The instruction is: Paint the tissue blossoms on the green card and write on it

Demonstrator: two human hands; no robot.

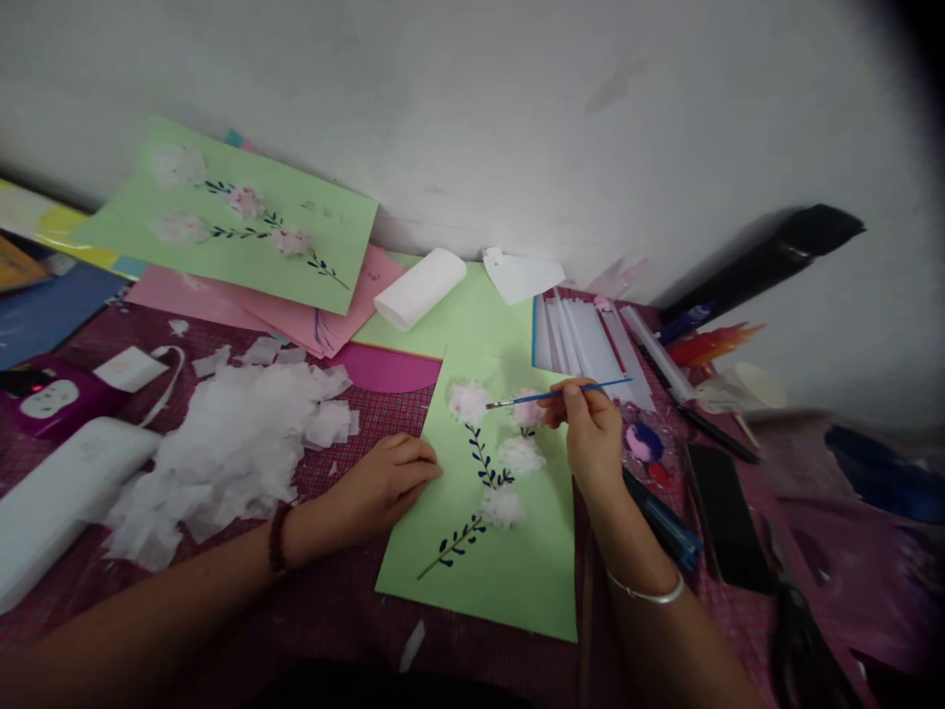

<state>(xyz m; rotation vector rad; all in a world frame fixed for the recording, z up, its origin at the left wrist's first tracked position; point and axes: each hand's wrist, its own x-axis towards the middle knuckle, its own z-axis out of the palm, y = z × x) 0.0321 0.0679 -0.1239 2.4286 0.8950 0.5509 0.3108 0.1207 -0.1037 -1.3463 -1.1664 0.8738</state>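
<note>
A green sheet of paper (532,571) lies in front of me, with a painted stem, dark leaves and several fluffy white flowers on it. In my right hand (593,438) is a thin blue paintbrush (609,383), pinched between thumb and fingers. The brush tip is beside the upper left flower (469,402), which shows pink tints; I cannot tell whether it touches. My left hand (388,483) rests at the sheet's left edge, fingers loosely bent and holding nothing. Left of it is a heap of torn white tissue pieces (236,443).
A finished-looking green flower picture (258,271) leans at the back left over pink paper (369,305). A white roll (420,288) stands behind my sheet. To the right lie paint in a clear palette (646,443), a phone (727,512) and a blue cutter (664,522). A purple socket (59,399) is far left.
</note>
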